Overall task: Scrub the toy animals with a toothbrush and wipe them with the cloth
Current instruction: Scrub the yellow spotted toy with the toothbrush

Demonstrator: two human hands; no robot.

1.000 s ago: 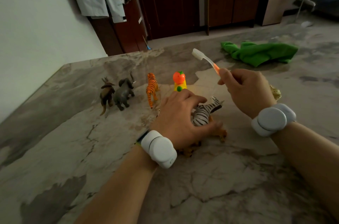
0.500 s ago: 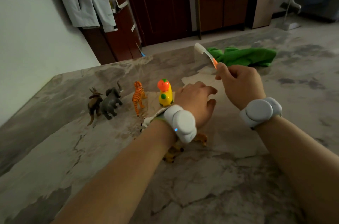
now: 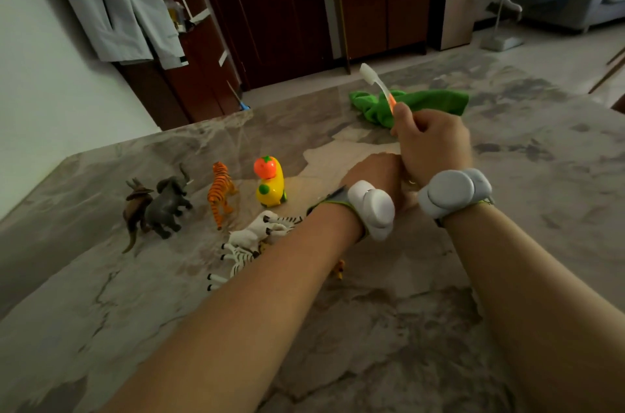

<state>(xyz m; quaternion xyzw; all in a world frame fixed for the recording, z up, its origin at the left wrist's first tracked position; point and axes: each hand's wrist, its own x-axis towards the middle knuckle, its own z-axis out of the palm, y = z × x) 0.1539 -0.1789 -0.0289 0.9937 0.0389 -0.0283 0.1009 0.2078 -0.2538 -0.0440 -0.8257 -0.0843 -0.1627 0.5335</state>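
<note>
My right hand (image 3: pixel 431 142) grips a toothbrush (image 3: pixel 376 80) by its orange handle, white head raised and pointing up to the left. My left hand (image 3: pixel 373 172) reaches forward beside and below it, its fingers hidden behind the right hand. A zebra (image 3: pixel 236 260) and a white animal (image 3: pixel 257 230) lie on their sides on the marble table (image 3: pixel 558 209), just left of my left forearm. A tiger (image 3: pixel 221 191), a grey elephant (image 3: pixel 169 201) and a brown animal (image 3: pixel 137 206) stand in a row at the left. The green cloth (image 3: pixel 436 101) lies crumpled at the far edge.
A yellow toy with an orange top (image 3: pixel 270 182) stands right of the tiger. A small orange-yellow toy (image 3: pixel 339 268) peeks out under my left forearm. Beyond the table's far edge are dark wooden doors and a cabinet (image 3: pixel 382 3).
My left hand has let go of the zebra and moved forward to the right, up against my right hand. The zebra now lies beside my forearm. The toothbrush stays raised.
</note>
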